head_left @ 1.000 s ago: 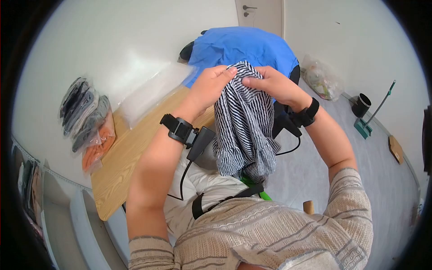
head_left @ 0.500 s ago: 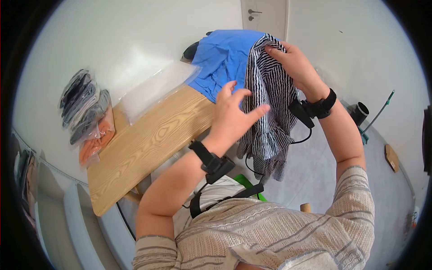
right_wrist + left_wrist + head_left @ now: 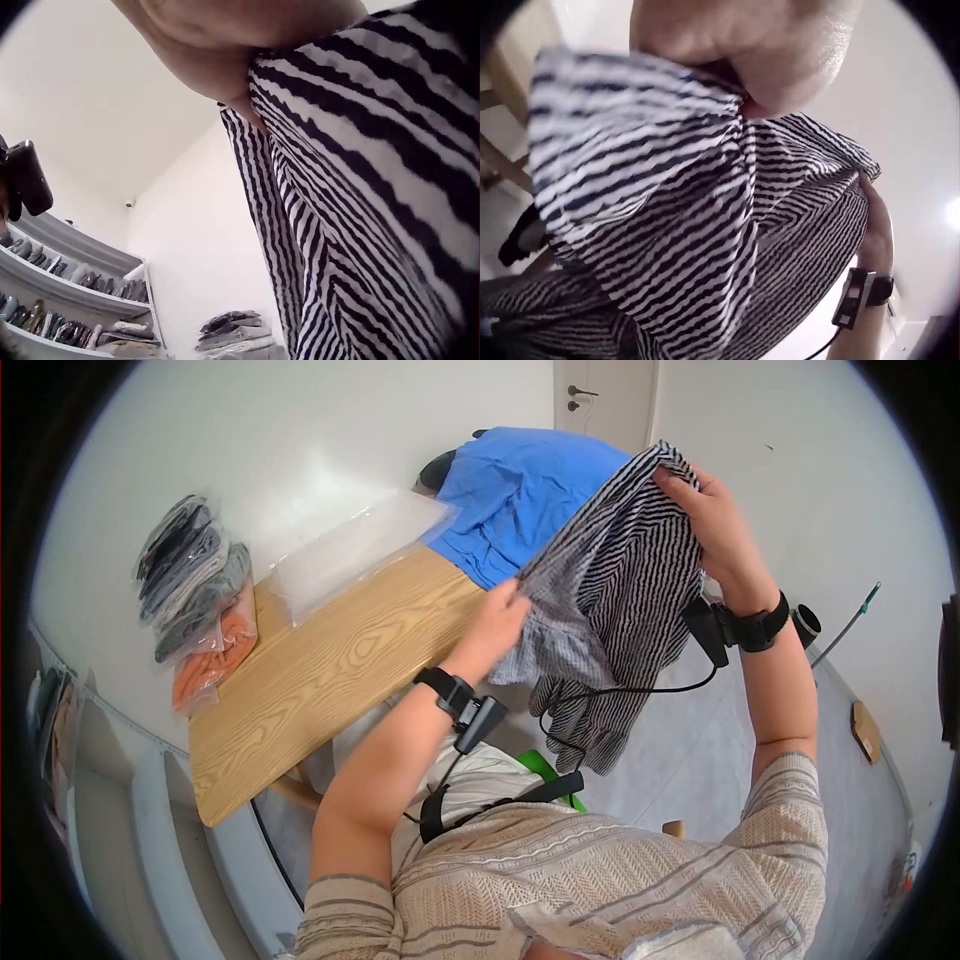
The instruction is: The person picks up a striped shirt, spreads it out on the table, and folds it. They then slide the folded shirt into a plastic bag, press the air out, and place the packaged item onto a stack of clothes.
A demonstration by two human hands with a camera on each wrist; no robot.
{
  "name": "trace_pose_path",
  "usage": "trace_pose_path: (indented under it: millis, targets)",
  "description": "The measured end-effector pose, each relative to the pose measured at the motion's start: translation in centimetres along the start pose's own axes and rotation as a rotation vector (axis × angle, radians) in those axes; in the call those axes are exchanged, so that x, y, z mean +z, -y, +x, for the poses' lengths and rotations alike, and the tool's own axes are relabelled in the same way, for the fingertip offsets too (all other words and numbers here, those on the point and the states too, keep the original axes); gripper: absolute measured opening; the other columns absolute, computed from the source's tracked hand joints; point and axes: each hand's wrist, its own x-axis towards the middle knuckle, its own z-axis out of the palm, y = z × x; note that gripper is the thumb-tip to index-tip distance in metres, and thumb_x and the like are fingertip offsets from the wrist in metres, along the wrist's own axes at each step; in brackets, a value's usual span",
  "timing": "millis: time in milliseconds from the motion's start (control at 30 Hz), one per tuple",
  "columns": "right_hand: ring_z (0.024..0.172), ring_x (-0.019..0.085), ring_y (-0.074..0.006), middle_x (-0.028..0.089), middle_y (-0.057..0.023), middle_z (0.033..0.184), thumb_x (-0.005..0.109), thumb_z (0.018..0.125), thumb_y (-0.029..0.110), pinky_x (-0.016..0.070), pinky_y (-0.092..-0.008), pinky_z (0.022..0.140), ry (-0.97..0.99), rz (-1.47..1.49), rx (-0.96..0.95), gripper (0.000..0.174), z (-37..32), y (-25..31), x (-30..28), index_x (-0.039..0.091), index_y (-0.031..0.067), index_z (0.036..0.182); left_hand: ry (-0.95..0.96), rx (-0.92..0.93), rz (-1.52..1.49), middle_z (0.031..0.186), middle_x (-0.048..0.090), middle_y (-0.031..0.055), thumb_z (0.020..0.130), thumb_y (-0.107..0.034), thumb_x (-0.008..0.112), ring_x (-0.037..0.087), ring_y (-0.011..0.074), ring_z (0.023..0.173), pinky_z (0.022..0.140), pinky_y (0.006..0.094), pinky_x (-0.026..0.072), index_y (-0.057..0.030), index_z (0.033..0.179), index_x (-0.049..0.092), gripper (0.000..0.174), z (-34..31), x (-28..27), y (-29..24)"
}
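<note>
The left grip [image 3: 500, 622] pinches the striped garment [image 3: 620, 600] at its 9 o'clock edge and the right grip [image 3: 715, 525] pinches its 1 o'clock corner, raised at the desk's [image 3: 330, 680] 3 o'clock end.

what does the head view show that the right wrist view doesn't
Only the head view shows the wooden table, the blue cloth at its far end, the bagged clothes, and the left hand pinching the striped garment. Only the right wrist view shows wall shelves lined with small items and a stack of folded clothes. Both show the right hand holding the striped garment up.
</note>
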Motion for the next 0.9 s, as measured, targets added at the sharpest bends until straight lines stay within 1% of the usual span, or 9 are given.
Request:
trace_pose_path:
  millis: [100, 200, 333, 433, 467, 567, 600, 733, 900]
  targets:
    - [0.077, 0.062, -0.0095, 0.067, -0.0035, 0.090, 0.056, 0.092, 0.015, 0.0493, -0.0226, 0.065, -0.054, -0.019, 0.002, 0.021, -0.6, 0.2, -1.0, 0.062, 0.0007, 0.106, -0.065, 0.030, 0.233, 0.090, 0.053, 0.0069, 0.090, -0.007, 0.046, 0.049, 0.0117, 0.087, 0.078, 0.0273, 0.0414, 0.0018, 0.109, 0.050, 0.021, 0.2, -2.2, -3.3]
    - [0.079, 0.062, -0.0099, 0.067, -0.0034, 0.093, 0.057, 0.091, 0.017, 0.0496, -0.0232, 0.068, -0.074, -0.057, -0.006, 0.023, -0.6, 0.2, -2.1, 0.062, 0.0005, 0.107, -0.022, 0.186, 0.463, 0.088, 0.051, 0.0066, 0.089, -0.015, 0.055, 0.050, 0.0125, 0.093, 0.081, 0.0273, 0.0414, -0.0003, 0.107, 0.050, 0.024, 1.2, -4.3, -4.6]
    - [0.083, 0.062, -0.0103, 0.067, -0.0030, 0.097, 0.057, 0.092, 0.018, 0.0493, -0.0236, 0.073, -0.056, -0.141, -0.037, 0.025, -0.7, 0.4, -3.0, 0.061, 0.0011, 0.110, 0.011, 0.296, 0.429, 0.092, 0.054, 0.0086, 0.082, -0.023, 0.067, 0.052, 0.0147, 0.097, 0.083, 0.0290, 0.0418, -0.0013, 0.108, 0.050, 0.038, 0.8, -5.4, -7.1]
    - [0.087, 0.061, -0.0098, 0.067, -0.0024, 0.100, 0.057, 0.092, 0.018, 0.0484, -0.0235, 0.077, 0.024, -0.175, -0.074, 0.026, -0.6, 0.1, -3.6, 0.061, 0.0024, 0.112, 0.239, 0.170, 0.793, 0.086, 0.063, 0.0171, 0.074, -0.022, 0.072, 0.059, 0.0307, 0.080, 0.073, 0.0371, 0.0450, 0.0022, 0.098, 0.058, 0.036, 1.0, -8.1, -10.1]
    - [0.088, 0.061, -0.0096, 0.066, -0.0022, 0.100, 0.057, 0.092, 0.018, 0.0483, -0.0234, 0.077, 0.040, -0.179, -0.093, 0.026, -0.6, 0.1, -3.8, 0.061, 0.0025, 0.112, 0.257, 0.039, 0.795, 0.083, 0.063, 0.0164, 0.074, -0.017, 0.071, 0.059, 0.0285, 0.077, 0.071, 0.0348, 0.0447, 0.0019, 0.091, 0.063, 0.027, 1.0, -8.4, -10.7]
    - [0.089, 0.061, -0.0095, 0.066, -0.0020, 0.100, 0.057, 0.092, 0.018, 0.0482, -0.0233, 0.077, 0.061, -0.174, -0.121, 0.026, -0.8, 0.3, -4.1, 0.061, 0.0025, 0.112, 0.278, 0.130, 0.778, 0.080, 0.063, 0.0157, 0.076, -0.015, 0.069, 0.058, 0.0265, 0.073, 0.070, 0.0329, 0.0443, -0.0005, 0.094, 0.065, 0.024, 1.1, -9.8, -11.6]
    - [0.089, 0.061, -0.0095, 0.066, -0.0020, 0.100, 0.057, 0.092, 0.019, 0.0482, -0.0234, 0.078, 0.068, -0.167, -0.127, 0.026, -0.9, 0.4, -4.2, 0.061, 0.0023, 0.112, 0.283, 0.035, 0.789, 0.083, 0.065, 0.0098, 0.079, -0.010, 0.065, 0.059, 0.0148, 0.075, 0.070, 0.0267, 0.0447, 0.0021, 0.094, 0.065, 0.020, 1.1, -10.2, -12.0]
    - [0.087, 0.061, -0.0093, 0.066, -0.0023, 0.100, 0.057, 0.092, 0.019, 0.0485, -0.0234, 0.077, 0.035, -0.156, -0.099, 0.025, -1.5, 0.8, -4.4, 0.061, 0.0019, 0.110, 0.188, -0.043, 0.487, 0.088, 0.064, -0.0004, 0.083, -0.004, 0.060, 0.056, 0.0074, 0.079, 0.073, 0.0219, 0.0439, 0.0021, 0.100, 0.064, 0.019, 0.6, -10.9, -12.0]
    - [0.085, 0.060, -0.0086, 0.066, -0.0024, 0.099, 0.057, 0.092, 0.019, 0.0490, -0.0231, 0.075, 0.096, -0.067, -0.113, 0.024, -2.1, 1.3, -4.8, 0.061, 0.0022, 0.108, 0.088, -0.052, 0.185, 0.092, 0.064, 0.0020, 0.082, -0.002, 0.057, 0.056, 0.0073, 0.080, 0.074, 0.0218, 0.0445, 0.0013, 0.106, 0.061, 0.025, -0.1, -12.2, -11.1]
